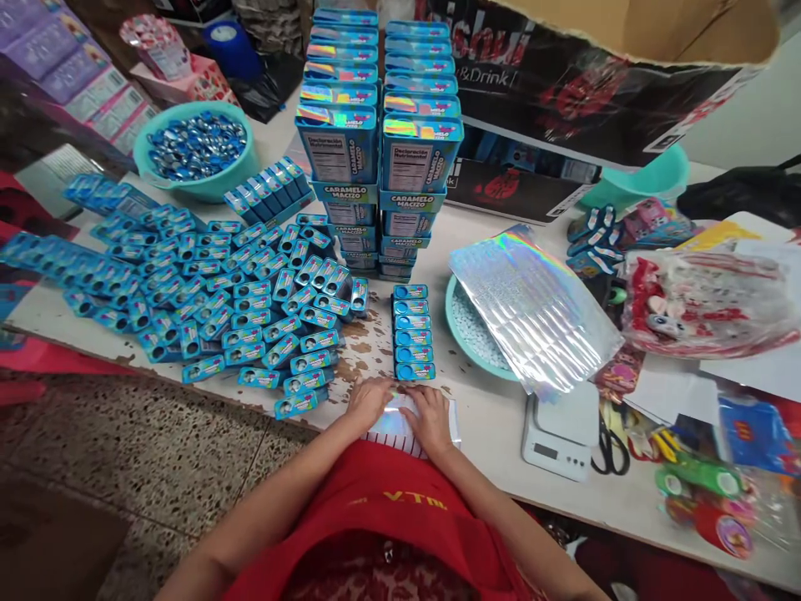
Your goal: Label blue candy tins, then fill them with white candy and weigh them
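Both hands rest at the near table edge on a small holographic sheet. My left hand presses its left side with curled fingers. My right hand holds the right side, fingers bent over it. Just beyond the hands lies a short column of several small blue candy boxes. A large spread of the same blue boxes covers the table to the left.
Two tall stacks of blue display cartons stand at the back. A teal bowl of blue wrapped candies is far left. A holographic sheet covers a teal bowl; a white scale, scissors and toys lie right.
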The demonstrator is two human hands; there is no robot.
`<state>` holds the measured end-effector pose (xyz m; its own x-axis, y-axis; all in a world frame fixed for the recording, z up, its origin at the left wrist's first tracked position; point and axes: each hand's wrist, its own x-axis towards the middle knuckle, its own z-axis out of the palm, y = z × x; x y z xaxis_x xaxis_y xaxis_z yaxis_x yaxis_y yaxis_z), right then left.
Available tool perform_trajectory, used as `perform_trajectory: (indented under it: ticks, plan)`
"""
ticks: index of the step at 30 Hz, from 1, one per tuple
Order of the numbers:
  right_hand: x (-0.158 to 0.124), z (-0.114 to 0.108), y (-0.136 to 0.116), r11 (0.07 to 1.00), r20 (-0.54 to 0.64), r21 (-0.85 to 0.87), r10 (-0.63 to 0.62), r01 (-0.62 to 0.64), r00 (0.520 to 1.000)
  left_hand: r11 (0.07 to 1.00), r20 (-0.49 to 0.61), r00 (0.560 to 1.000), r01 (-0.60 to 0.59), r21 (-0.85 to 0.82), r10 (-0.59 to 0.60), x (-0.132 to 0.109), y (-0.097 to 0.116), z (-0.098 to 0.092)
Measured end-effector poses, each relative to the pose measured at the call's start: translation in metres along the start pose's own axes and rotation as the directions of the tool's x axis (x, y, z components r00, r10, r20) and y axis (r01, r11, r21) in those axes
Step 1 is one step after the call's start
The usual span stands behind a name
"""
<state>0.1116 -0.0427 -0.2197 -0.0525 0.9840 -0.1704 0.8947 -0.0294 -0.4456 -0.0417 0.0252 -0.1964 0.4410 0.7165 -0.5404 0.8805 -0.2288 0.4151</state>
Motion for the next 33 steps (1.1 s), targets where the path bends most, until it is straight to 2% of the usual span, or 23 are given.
perform_trajectory:
  ticks: [5,10,18,33]
  plan:
    - [-0.005,-0.006,0.001,0.986,-0.214,0.005,-0.159,0.164,0.964,0.999,-0.056,0.997,-0.052,-0.015,0.051,-0.01,0.005,-0.007]
    - [-0.009,-0.013,-0.004,0.975,-0.287,-0.075,-0.222,0.209,0.932,0.997,-0.085,0.994,-0.074,-0.003,0.074,-0.009,0.009,-0.009]
    - [-0.019,-0.012,-0.003,0.94,-0.224,-0.186,-0.323,0.286,0.919,0.993,-0.025,1.0,0.0,-0.116,-0.003,-0.005,0.01,-0.012]
    - [-0.028,0.006,0.004,0.911,-0.018,-0.261,-0.334,0.318,0.942,0.975,0.039,0.999,0.046,-0.217,-0.038,0.006,0.007,-0.012]
